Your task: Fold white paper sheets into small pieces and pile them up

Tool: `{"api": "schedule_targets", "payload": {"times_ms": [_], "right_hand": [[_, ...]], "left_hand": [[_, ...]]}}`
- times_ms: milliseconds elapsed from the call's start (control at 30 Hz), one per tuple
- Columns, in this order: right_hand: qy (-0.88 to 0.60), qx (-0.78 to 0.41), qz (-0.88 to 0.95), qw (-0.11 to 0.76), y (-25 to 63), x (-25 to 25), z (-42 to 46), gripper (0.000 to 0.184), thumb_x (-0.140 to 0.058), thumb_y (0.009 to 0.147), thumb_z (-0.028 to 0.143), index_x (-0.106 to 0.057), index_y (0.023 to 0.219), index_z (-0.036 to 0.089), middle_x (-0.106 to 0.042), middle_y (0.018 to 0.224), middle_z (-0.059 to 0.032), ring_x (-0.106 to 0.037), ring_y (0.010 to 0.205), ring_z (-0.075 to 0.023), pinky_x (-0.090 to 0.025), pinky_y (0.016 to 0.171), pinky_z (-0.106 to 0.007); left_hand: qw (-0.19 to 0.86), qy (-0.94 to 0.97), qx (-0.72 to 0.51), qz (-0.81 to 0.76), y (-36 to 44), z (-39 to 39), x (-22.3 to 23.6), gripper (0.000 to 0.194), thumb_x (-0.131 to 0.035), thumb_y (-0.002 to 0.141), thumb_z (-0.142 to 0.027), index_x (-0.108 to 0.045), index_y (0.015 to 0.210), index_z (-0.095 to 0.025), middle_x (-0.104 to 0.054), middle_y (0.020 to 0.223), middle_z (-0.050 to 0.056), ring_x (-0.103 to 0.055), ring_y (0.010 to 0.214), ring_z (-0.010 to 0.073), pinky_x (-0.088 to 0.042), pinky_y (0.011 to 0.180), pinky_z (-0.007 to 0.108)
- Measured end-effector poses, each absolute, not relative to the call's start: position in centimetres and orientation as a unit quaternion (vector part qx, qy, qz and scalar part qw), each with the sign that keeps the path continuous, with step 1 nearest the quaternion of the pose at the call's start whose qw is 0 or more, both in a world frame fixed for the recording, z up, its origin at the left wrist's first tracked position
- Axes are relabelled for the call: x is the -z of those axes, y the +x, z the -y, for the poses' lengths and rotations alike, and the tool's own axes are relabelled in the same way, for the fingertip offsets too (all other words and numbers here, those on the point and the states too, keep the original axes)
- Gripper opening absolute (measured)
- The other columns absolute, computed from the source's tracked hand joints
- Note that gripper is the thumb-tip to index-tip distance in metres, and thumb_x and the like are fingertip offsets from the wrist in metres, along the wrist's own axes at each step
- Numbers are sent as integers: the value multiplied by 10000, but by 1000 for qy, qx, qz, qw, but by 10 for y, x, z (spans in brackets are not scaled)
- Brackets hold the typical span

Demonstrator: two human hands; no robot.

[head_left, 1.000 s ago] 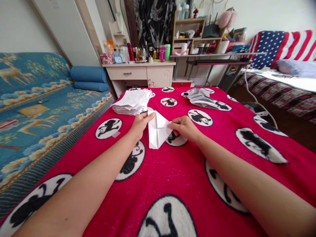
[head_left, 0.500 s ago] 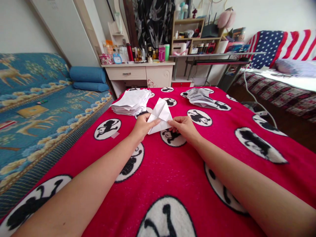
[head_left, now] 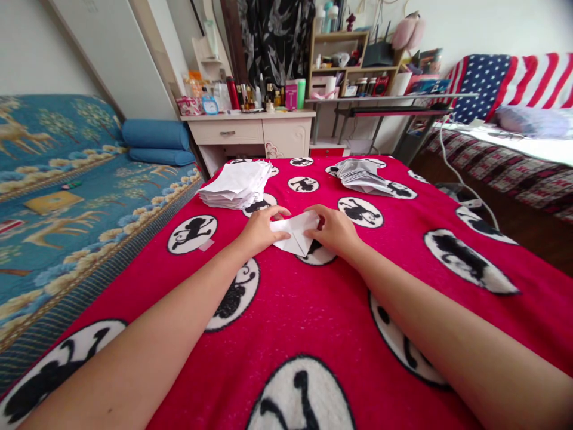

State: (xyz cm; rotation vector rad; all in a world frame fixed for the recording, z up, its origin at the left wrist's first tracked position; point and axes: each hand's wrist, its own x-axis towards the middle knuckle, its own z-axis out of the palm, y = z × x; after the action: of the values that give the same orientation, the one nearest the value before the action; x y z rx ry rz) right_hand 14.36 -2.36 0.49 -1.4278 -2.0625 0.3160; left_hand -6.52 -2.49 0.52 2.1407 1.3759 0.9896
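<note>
A folded sheet of white paper (head_left: 295, 235) is held just above the red cloth, one corner pointing toward me. My left hand (head_left: 264, 229) grips its left edge, thumb on the near face and fingers behind. On the right edge my right hand (head_left: 332, 230) pinches it, thumb low and fingers curled over the top. Creases run down to the near corner. The fingertips behind the paper are partly hidden.
A stack of white sheets (head_left: 236, 184) lies beyond my left hand. Farther right is a pile of folded papers (head_left: 360, 177). The red cloth (head_left: 295, 316) with monkey prints covers the surface. A blue sofa (head_left: 89, 203) stands at the left.
The paper has been turned, its point swinging from the far side to face me. My right hand has shifted from pinching a fold to gripping the right edge.
</note>
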Motion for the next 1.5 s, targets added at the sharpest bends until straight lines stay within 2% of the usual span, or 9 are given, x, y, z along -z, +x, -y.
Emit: {"api": "schedule_targets", "payload": {"times_ms": [233, 400, 600, 700, 800, 967, 1133, 1267, 1500], "right_hand": [[-465, -75, 813, 343, 150, 3, 14, 406, -690, 676, 133, -671, 1077, 193, -688, 1057, -68, -608, 973, -232, -455, 863, -361], [-433, -63, 830, 346, 150, 1, 15, 365, -619, 692, 79, -702, 1029, 191, -694, 955, -58, -603, 885, -209, -445, 799, -332], [-396, -43, 855, 332, 149, -9, 23, 236, -567, 684, 68, -738, 791, 192, -676, 851, -39, -584, 815, -178, -404, 750, -292], [-391, -55, 871, 292, 148, -12, 27, 140, -589, 780, 206, -705, 709, 173, -657, 769, -38, -566, 736, -156, -384, 698, -276], [-426, -77, 862, 266, 146, -10, 27, 301, -558, 861, 360, -665, 659, 164, -625, 703, -32, -522, 632, -126, -354, 616, -262], [-499, -61, 822, 269, 146, -1, 22, 127, -685, 753, 300, -684, 807, 186, -641, 874, -41, -553, 733, -146, -365, 633, -259], [-539, -17, 799, 264, 148, 4, 18, 301, -660, 771, 342, -646, 1019, 171, -636, 952, -90, -565, 836, -205, -396, 696, -301], [-533, -22, 801, 271, 150, 6, 15, 257, -639, 776, 323, -642, 990, 180, -647, 939, -80, -565, 827, -198, -401, 692, -299], [-540, -122, 743, 376, 149, 5, 13, 336, -587, 836, 416, -651, 1025, 146, -682, 941, -90, -593, 747, -172, -439, 686, -298]], "left_hand": [[171, 789, -346, -478, -70, 21, 0, 492, -821, 597, -207, -665, 1063, -176, -685, 1031, 57, -628, 869, 179, -483, 826, 321], [90, 811, -333, -471, -71, 21, -3, 485, -844, 581, -254, -689, 1036, -190, -677, 941, 36, -610, 869, 188, -458, 828, 323], [115, 839, -310, -432, -69, 24, -6, 156, -774, 668, -201, -730, 816, -178, -666, 746, 11, -568, 686, 137, -418, 677, 263], [140, 854, -281, -414, -69, 26, -9, 63, -730, 715, -223, -738, 759, -177, -666, 725, 18, -558, 664, 128, -398, 640, 248], [168, 864, -230, -415, -72, 27, -13, 153, -720, 737, -327, -747, 785, -184, -678, 726, 18, -565, 678, 134, -396, 648, 249], [226, 847, -184, -445, -73, 29, -17, 345, -647, 775, -504, -731, 832, -174, -687, 728, 26, -589, 665, 142, -401, 633, 250], [62, 877, -131, -457, -58, 42, -24, 496, -712, 624, -644, -677, 857, -207, -659, 824, 46, -601, 742, 204, -395, 630, 283], [-22, 876, -96, -472, -43, 58, -30, 445, -667, 703, -592, -670, 928, -208, -639, 895, 86, -617, 808, 254, -423, 683, 323], [-50, 871, -80, -483, -36, 62, -32, 209, -548, 772, -189, -691, 924, -187, -654, 908, 116, -631, 820, 272, -445, 701, 354]]}}
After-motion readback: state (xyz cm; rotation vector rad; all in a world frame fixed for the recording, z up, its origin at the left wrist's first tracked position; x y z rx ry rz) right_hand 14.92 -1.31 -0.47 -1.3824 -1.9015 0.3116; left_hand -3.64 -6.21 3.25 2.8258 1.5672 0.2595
